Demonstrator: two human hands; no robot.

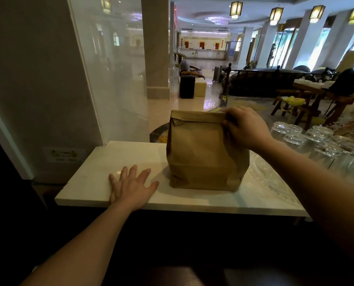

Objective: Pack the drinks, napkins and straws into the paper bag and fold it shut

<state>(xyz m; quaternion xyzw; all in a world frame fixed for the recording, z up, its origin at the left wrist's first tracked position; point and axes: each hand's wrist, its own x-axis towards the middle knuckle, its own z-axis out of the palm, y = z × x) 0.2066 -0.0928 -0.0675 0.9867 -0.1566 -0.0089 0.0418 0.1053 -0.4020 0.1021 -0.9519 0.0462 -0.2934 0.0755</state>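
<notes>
A brown paper bag [200, 153] stands upright on the white marble counter [101, 178], its top folded over into a flat band. My right hand [244, 126] grips the right end of that folded top, thumb in front and fingers behind. To the left of the bag, my left hand [130, 186] lies flat on the counter with its fingers spread, a short gap away from the bag's base. No drinks, napkins or straws show outside the bag; what is inside is hidden.
Several upturned clear glasses [316, 139] stand on a glass tray [267, 178] right of the bag. A pillar with a glass panel [110, 79] rises at the left. Beyond the counter lies a lobby with wooden tables and chairs [308, 96].
</notes>
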